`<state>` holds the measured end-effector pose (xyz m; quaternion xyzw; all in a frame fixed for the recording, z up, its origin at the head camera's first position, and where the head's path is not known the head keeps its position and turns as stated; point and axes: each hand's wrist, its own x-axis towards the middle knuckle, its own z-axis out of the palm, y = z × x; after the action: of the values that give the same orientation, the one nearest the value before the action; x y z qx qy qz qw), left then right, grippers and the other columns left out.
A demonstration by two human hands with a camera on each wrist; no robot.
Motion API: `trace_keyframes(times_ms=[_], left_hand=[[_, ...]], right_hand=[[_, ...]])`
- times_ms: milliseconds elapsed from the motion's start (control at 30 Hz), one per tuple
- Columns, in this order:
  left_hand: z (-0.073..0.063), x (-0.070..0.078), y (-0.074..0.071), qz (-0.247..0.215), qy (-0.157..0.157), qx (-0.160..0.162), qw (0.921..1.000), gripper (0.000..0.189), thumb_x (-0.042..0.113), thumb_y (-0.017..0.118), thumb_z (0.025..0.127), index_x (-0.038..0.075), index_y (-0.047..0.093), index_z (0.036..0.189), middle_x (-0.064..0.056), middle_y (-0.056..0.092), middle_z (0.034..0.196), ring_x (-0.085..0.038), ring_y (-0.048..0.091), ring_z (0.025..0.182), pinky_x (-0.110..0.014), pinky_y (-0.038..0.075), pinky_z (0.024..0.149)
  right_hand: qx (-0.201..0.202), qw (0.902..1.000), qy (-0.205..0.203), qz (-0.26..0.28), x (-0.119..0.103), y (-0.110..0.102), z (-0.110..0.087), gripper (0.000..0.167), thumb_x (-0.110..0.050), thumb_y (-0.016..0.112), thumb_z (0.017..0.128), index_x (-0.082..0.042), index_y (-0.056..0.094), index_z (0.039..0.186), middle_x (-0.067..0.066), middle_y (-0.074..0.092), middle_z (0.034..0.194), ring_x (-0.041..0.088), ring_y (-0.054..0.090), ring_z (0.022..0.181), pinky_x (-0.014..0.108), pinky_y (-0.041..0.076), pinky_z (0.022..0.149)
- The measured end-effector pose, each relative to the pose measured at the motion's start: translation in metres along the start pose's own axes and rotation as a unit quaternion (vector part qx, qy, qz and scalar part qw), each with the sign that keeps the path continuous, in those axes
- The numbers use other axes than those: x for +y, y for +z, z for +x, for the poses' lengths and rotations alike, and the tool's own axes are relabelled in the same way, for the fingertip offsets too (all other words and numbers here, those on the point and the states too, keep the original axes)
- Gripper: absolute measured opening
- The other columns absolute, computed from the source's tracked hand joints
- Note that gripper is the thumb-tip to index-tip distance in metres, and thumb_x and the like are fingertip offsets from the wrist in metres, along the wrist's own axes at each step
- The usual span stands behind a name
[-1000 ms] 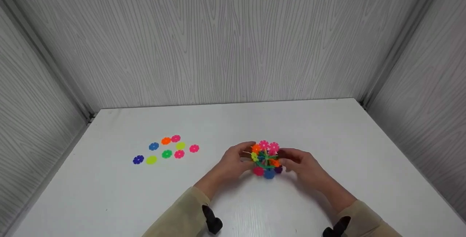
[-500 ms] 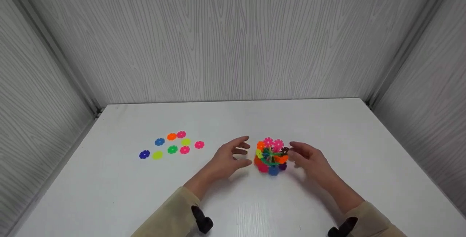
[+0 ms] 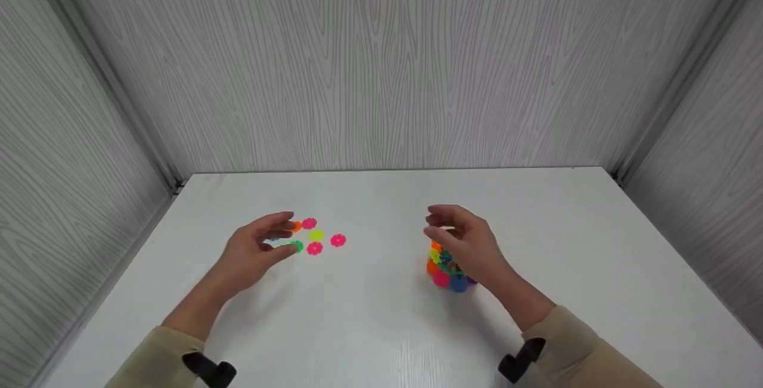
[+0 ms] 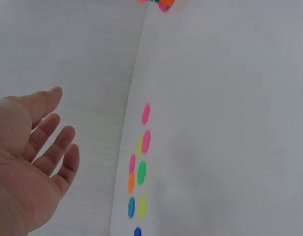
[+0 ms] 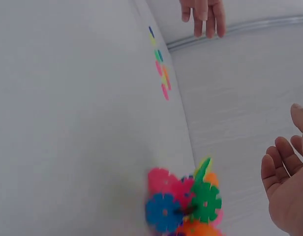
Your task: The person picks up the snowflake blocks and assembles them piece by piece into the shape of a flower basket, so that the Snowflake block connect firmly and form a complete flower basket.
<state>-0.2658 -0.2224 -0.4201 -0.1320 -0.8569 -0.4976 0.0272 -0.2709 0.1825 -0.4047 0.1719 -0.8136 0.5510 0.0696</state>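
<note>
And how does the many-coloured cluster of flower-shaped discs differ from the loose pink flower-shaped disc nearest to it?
The many-coloured cluster joins several discs; the loose pink disc is a single one. The cluster rises above the white table; the pink disc lies flat. Both rest on the table and have notched edges.

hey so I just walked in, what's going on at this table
A person's left hand hangs, relaxed and holding nothing, by some scattered flower-shaped discs, hiding part of them in the head view. Their right hand, also holding nothing, hangs by a colourful cluster of joined discs. The cluster rests on the white table.
</note>
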Motion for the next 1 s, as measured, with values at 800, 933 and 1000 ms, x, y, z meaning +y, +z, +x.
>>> trace_keyframes(times_ms=[800, 933, 1000], left_hand=[[-0.010, -0.108, -0.046, 0.070, -0.153, -0.003, 0.9857, 0.063, 0.026, 0.075, 0.101, 0.007, 0.051, 0.156, -0.021, 0.055, 0.150, -0.040, 0.049, 0.138, -0.059, 0.036, 0.120], [-0.008, -0.109, -0.040, 0.090, -0.154, 0.000, 0.9840, 0.061, 0.027, 0.074, 0.102, 0.008, 0.052, 0.155, -0.022, 0.055, 0.149, -0.042, 0.047, 0.138, -0.061, 0.033, 0.120], [-0.007, -0.110, -0.039, 0.092, -0.153, 0.002, 0.9839, 0.060, 0.026, 0.074, 0.102, 0.008, 0.053, 0.155, -0.023, 0.054, 0.149, -0.042, 0.047, 0.139, -0.062, 0.033, 0.120]], right_hand=[[-0.128, 0.9798, 0.154, 0.000, 0.027, 0.152, 0.064, 0.051, -0.022, 0.076, 0.101, -0.022, 0.061, 0.149, -0.003, 0.062, 0.143, 0.022, 0.051, 0.139, 0.036, 0.050, 0.110], [-0.137, 0.9791, 0.147, -0.033, 0.031, 0.162, 0.067, 0.051, -0.019, 0.071, 0.104, -0.024, 0.058, 0.153, -0.005, 0.058, 0.149, 0.022, 0.044, 0.148, 0.040, 0.042, 0.118], [-0.144, 0.9785, 0.132, -0.066, 0.033, 0.166, 0.069, 0.050, -0.017, 0.068, 0.105, -0.023, 0.057, 0.154, -0.004, 0.057, 0.150, 0.022, 0.043, 0.149, 0.041, 0.039, 0.120]])
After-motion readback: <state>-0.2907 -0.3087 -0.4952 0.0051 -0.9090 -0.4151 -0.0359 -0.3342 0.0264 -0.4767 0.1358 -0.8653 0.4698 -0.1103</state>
